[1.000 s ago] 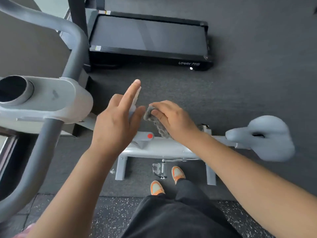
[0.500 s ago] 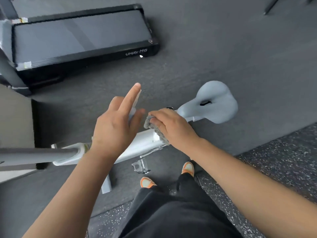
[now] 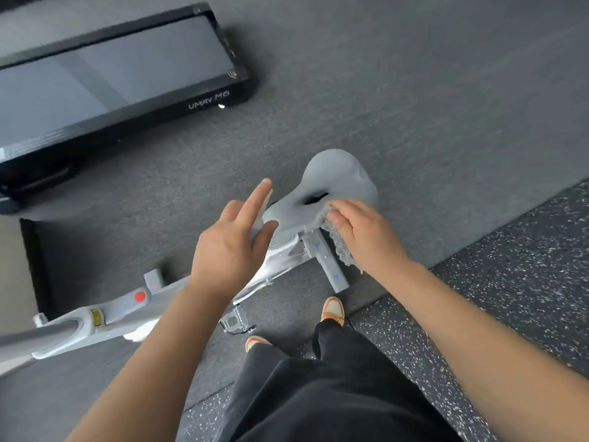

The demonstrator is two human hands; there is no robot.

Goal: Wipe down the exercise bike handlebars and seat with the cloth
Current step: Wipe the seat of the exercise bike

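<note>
Now a person stands over a pale grey exercise bike (image 3: 204,291), seen from their own head looking down. Judging by the scene, the job has reached the seat: the right hand (image 3: 360,231) is closed around a fuzzy grey cloth (image 3: 342,247) and presses it against the near edge of the seat (image 3: 338,183), at about five o'clock on the saddle. The cloth hangs down below the hand beside the rail under the seat. The left hand (image 3: 229,247) holds nothing; its index finger points out toward twelve o'clock, the other fingers are loosely curled, and the thumb reaches toward the narrow nose of the seat at about eight o'clock. Whether it touches the nose cannot be told for sure.

How much of the seat is already clean cannot be read from its surface; most of the top, out toward twelve o'clock, lies beyond the cloth and probably awaits wiping. Only one grey bar (image 3: 35,336), which may be part of the handlebars, shows at the far nine o'clock edge, so nothing can be said of its state.

Counted: one bike, one seat with one slot in its middle, one cloth, two bare hands, one pedal (image 3: 236,323) below the frame, one red knob (image 3: 140,296) on the frame, two orange and white shoes (image 3: 333,311) at six o'clock, and one black treadmill (image 3: 114,74) on the dark floor (image 3: 414,90) at ten o'clock.
</note>
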